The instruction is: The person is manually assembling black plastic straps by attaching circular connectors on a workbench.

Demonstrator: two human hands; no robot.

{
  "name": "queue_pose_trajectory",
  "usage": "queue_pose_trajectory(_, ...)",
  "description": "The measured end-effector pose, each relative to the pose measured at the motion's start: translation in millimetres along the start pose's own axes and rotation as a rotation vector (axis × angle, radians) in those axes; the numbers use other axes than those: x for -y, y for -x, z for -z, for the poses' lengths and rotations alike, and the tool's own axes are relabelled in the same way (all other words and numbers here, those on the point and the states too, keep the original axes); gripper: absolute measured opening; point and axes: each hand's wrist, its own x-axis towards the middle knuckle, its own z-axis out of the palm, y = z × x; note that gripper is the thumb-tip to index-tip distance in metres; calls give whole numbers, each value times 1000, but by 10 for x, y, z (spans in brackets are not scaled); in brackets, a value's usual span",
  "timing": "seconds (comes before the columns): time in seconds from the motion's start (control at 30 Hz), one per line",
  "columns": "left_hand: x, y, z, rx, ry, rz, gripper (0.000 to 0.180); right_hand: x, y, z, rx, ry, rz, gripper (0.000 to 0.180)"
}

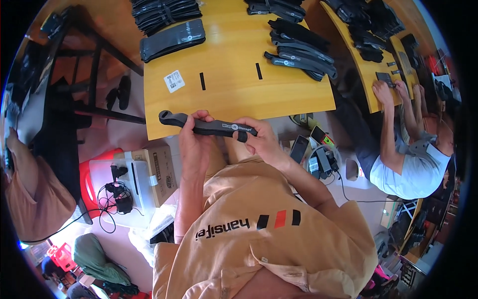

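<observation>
A black storage strap [219, 128] with pale print and a rounded loop end is held level in front of me, just over the near edge of the yellow table [234, 102]. My left hand [195, 139] is closed around its middle, beside the loop end. Thumb and fingers of my right hand [264, 144] pinch the opposite end, where a small dark band wraps the strap. Beyond, a neat pile of flat black straps [174, 40] lies at the table's left. A looser pile of black straps [302, 52] is at its right.
Two black strips [202, 81] and a white label [174, 81] lie on the tabletop. To the left stand a cardboard box [163, 174] and a clear bin [144, 194] with black cables. At right, a co-worker [411, 169] handles something dark at another table.
</observation>
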Motion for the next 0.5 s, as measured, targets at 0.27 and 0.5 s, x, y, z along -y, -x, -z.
queue_pose_trajectory(0.27, -143, -12, 212, 28, -84, -97, 16, -117, -209, 1234, -593, 112, 297, 25)
queue_pose_trajectory(0.5, -40, 30, 282, 4, -114, -20, 17, 32, -347, 2262, -813, -317, 243, 23)
